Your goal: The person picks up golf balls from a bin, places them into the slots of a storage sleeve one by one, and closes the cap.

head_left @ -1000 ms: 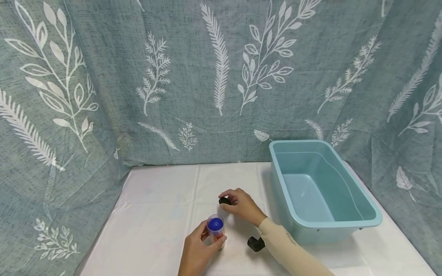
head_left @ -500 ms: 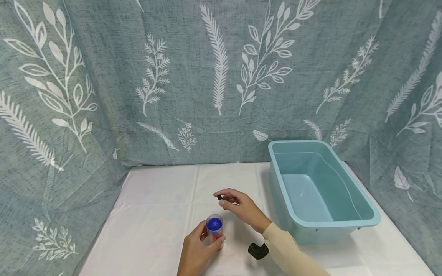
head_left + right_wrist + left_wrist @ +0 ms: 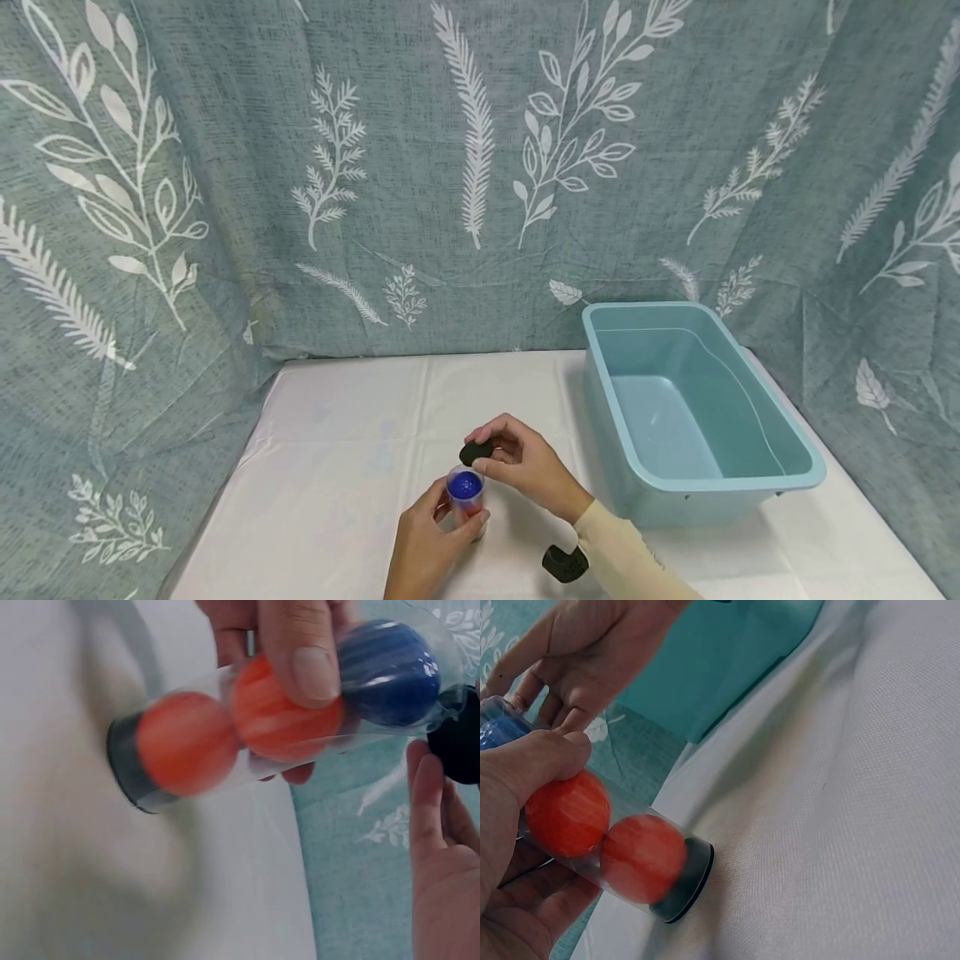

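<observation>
My left hand (image 3: 429, 537) grips a clear plastic tube (image 3: 246, 768) with thumb and fingers around its upper part. Inside sit two orange balls (image 3: 187, 742) and, nearest the mouth, a blue ball (image 3: 388, 671). A dark bottom cap (image 3: 686, 881) closes the lower end. My right hand (image 3: 528, 468) pinches a round black cap (image 3: 476, 452) between thumb and fingers at the tube's mouth. In the right wrist view this cap overlaps the tube's rim at an angle; whether it touches is hard to tell.
A light blue plastic tub (image 3: 615, 400) stands at the right of the white-covered table (image 3: 337, 467). A black object (image 3: 565, 564) shows beside the right sleeve (image 3: 626, 554). Leaf-patterned blue-green cloth (image 3: 412, 167) hangs behind and along both sides.
My right hand has brought the black cap left and down to the tube's mouth, turning it on the way. The left hand and tube have barely moved.
</observation>
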A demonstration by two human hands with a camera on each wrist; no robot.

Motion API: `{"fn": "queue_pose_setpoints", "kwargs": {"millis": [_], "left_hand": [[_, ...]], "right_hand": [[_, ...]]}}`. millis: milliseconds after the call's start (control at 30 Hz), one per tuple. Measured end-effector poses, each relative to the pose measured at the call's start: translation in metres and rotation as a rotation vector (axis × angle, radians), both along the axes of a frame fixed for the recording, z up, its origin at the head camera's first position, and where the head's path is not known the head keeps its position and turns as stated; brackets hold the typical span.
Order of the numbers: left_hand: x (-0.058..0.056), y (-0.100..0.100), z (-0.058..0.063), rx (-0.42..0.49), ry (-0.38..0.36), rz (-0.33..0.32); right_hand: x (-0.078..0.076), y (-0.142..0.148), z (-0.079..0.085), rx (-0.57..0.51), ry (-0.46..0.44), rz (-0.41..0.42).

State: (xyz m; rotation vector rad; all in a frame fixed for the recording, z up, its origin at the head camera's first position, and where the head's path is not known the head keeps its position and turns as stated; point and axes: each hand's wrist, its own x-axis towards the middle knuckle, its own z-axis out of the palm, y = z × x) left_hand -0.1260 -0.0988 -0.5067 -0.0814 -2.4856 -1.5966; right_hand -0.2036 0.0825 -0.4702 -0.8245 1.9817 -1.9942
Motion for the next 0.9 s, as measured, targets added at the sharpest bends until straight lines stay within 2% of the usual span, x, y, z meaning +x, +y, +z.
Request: {"fn": "queue_pose_setpoints", "kwargs": {"millis": [267, 533, 900], "left_hand": [[-0.001, -0.001, 0.000, 0.019, 0.014, -0.011], [-0.002, -0.003, -0.002, 0.057, 0.025, -0.041], [-0.001, -0.005, -0.003, 0.041, 0.022, -0.063]], "right_hand": [[0.011, -0.002, -0.003, -0.017, 0.083, 0.030], [0.016, -0.004, 0.000, -0.024, 0.228, 0.072], [0.018, -0.005, -0.005, -0.035, 0.213, 0.111]]}}
